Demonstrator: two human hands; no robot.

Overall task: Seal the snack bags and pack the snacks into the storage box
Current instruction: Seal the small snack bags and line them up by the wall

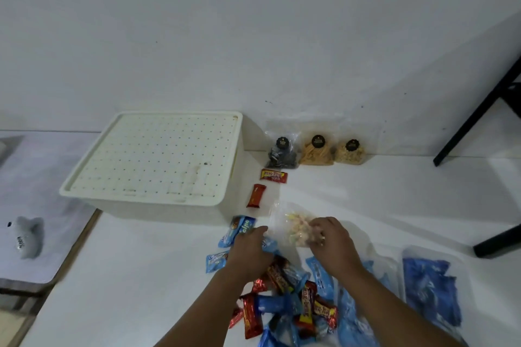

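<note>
your box (158,160) is cream white with rows of little dark dots on its lid. the table (394,191) is white. you have blue wrappers (431,287), red bars (256,196), and a clear bag (293,222) of yellow and pink bits.

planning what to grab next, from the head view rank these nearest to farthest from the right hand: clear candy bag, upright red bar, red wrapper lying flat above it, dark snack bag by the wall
1. clear candy bag: under the right hand, touching.
2. upright red bar: up and left, beside the storage box.
3. flat red wrapper: just beyond that bar.
4. dark snack bag: against the wall, leftmost of three.
</note>
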